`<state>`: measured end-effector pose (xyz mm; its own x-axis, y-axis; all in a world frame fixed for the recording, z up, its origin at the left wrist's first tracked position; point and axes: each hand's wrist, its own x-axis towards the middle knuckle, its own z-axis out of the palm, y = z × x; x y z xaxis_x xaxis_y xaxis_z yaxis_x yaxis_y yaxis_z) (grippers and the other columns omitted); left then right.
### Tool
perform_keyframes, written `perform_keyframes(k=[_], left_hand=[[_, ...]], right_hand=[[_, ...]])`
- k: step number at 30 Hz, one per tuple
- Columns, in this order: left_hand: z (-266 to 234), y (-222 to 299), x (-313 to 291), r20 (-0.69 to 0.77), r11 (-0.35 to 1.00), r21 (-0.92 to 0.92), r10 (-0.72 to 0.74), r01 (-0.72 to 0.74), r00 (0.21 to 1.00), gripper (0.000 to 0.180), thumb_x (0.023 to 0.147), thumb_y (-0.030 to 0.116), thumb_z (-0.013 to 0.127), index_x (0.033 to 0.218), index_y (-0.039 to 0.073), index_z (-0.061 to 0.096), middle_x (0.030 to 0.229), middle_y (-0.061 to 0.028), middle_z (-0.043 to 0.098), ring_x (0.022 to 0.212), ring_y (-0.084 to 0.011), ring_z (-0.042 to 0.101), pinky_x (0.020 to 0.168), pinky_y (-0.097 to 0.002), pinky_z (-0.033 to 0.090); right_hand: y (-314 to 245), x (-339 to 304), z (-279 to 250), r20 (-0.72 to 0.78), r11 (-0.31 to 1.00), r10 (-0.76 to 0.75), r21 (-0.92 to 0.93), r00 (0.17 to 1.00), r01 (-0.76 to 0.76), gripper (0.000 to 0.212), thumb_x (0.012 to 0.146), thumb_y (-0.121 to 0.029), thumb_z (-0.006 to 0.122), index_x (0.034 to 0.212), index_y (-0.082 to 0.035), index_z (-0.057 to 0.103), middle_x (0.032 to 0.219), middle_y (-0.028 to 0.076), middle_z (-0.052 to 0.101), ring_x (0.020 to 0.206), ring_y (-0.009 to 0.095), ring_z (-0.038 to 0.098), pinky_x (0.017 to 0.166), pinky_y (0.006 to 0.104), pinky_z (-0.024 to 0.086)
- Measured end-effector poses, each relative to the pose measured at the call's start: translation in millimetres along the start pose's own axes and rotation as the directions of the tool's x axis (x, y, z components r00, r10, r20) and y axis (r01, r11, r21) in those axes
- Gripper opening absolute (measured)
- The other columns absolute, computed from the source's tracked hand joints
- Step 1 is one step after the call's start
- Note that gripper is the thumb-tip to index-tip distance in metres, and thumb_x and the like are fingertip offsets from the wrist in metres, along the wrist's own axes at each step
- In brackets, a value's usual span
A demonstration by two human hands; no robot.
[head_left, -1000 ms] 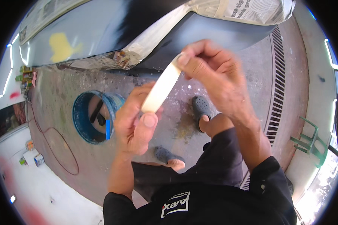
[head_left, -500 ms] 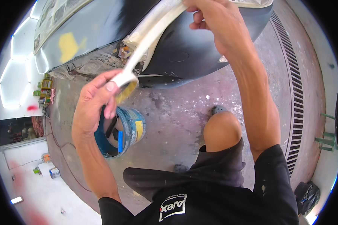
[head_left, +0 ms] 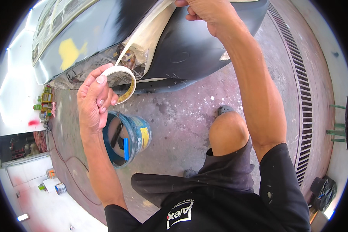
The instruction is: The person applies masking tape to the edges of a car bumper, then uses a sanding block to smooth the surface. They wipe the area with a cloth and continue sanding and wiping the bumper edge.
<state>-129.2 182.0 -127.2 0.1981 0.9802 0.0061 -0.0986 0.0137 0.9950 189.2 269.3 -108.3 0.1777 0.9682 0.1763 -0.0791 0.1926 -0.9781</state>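
My left hand (head_left: 92, 96) grips a roll of masking tape (head_left: 121, 69) between thumb and fingers, its ring facing me. From the roll a narrow strip of tape (head_left: 143, 29) runs taut up to my right hand (head_left: 212, 13), whose curled fingers pinch it near the top edge; the fingertips are partly cut off there. Behind the strip lies a cream-coloured masked section (head_left: 152, 33) of the car. It sits between the grey panel (head_left: 92, 29) with a yellow patch (head_left: 69, 54) and the dark bumper (head_left: 193, 42).
Below my left hand stands a blue bucket (head_left: 134, 127) holding dark pieces and a blue-edged block (head_left: 126, 149). A floor grate (head_left: 305, 108) runs along the right. Cans (head_left: 46, 97) stand far left, near a hose (head_left: 67, 166) on the floor. My bent knee (head_left: 229, 131) is at centre.
My right hand has moved up and left. My left hand has risen slightly and turned the roll so its open ring shows. The strip now lies closer to the masked section's left edge.
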Motion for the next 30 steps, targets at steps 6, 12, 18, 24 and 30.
perform_keyframes(k=[6, 12, 18, 24, 30], left_hand=[[3, -3, 1, -0.007, 1.0, -0.011, 0.022, -0.022, 1.0, 0.039, 0.107, 0.018, 0.064, 0.138, -0.005, 0.064, 0.057, 0.0082, 0.04, 0.044, -0.0026, 0.036, 0.058, -0.0266, 0.045], [2, -6, 4, -0.008, 0.999, -0.039, 0.024, -0.024, 1.0, 0.038, 0.108, 0.018, 0.061, 0.138, -0.005, 0.064, 0.058, 0.0083, 0.04, 0.045, -0.0024, 0.035, 0.058, -0.0266, 0.045], [6, -4, 9, -0.018, 0.998, -0.057, 0.003, -0.004, 1.0, 0.038, 0.108, 0.019, 0.061, 0.137, -0.005, 0.064, 0.058, 0.0084, 0.039, 0.045, -0.0024, 0.035, 0.058, -0.0265, 0.044], [4, -6, 11, -0.012, 0.997, -0.076, 0.008, -0.009, 1.0, 0.038, 0.108, 0.019, 0.061, 0.137, -0.005, 0.065, 0.058, 0.0083, 0.039, 0.045, -0.0024, 0.035, 0.058, -0.027, 0.045], [5, -2, 12, -0.021, 0.999, -0.014, 0.029, -0.029, 0.999, 0.037, 0.107, 0.018, 0.062, 0.136, -0.005, 0.065, 0.058, 0.0082, 0.041, 0.045, -0.0022, 0.034, 0.058, -0.027, 0.045]], right_hand=[[6, 9, 3, -0.04, 1.0, 0.011, 0.013, 0.999, -0.01, 0.025, 0.091, -0.021, 0.076, 0.084, 0.004, 0.074, 0.076, 0.008, 0.068, 0.061, 0.015, 0.057, 0.055, 0.0318, 0.044], [9, 11, 7, -0.101, 1.0, 0.002, 0.027, 0.995, 0.001, 0.025, 0.088, -0.021, 0.076, 0.08, 0.002, 0.073, 0.07, 0.007, 0.066, 0.057, 0.015, 0.055, 0.052, 0.0322, 0.042], [0, 4, 14, -0.173, 0.999, -0.002, 0.031, 0.985, 0.008, 0.027, 0.09, -0.022, 0.076, 0.079, 0.002, 0.073, 0.069, 0.006, 0.065, 0.057, 0.014, 0.055, 0.051, 0.0324, 0.04], [-6, -6, 11, -0.145, 1.0, 0.0, 0.015, 0.989, 0.002, 0.027, 0.09, -0.022, 0.076, 0.08, 0.003, 0.073, 0.069, 0.005, 0.064, 0.056, 0.013, 0.053, 0.051, 0.0317, 0.038], [2, 6, 20, -0.225, 0.999, 0.015, 0.048, 0.974, -0.004, 0.025, 0.091, -0.019, 0.076, 0.078, 0.002, 0.073, 0.068, 0.005, 0.064, 0.057, 0.012, 0.053, 0.051, 0.0312, 0.038]])
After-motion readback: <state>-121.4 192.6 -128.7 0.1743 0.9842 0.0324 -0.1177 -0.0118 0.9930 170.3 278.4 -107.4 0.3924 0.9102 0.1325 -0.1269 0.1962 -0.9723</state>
